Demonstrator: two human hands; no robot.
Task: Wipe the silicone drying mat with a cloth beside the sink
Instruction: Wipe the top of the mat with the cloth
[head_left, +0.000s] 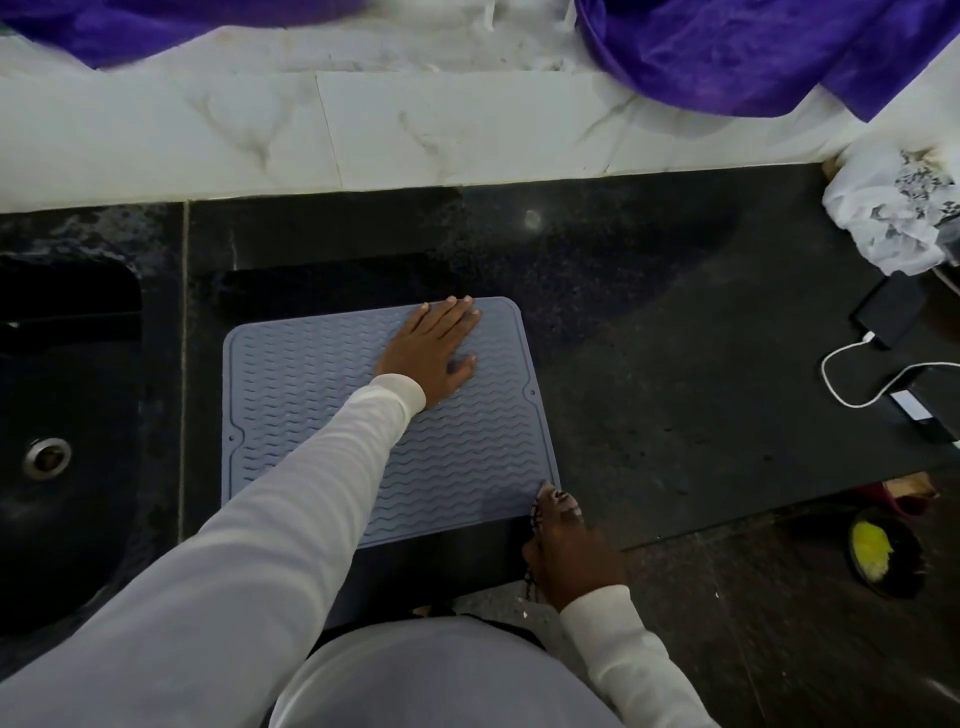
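A grey-blue silicone drying mat (322, 395) with wavy ridges lies flat on the black counter (675, 364), just right of the sink (67, 374). My left hand (434, 348) rests palm-down on the mat's far right part, fingers straight and spread. At the mat's near right corner, my right hand (569, 545) holds a small dark patterned cloth (535, 514). Only thin strips of the cloth show along the hand's edge, and the fingertips touch the mat's corner.
The sink's drain (47, 456) is at the left. A crumpled white plastic bag (893, 218), a dark device (888, 317) and a white cable (841, 374) sit at the counter's right end. Purple fabric (753, 52) drapes over the white tiled ledge. A dark bowl (888, 553) stands on the floor.
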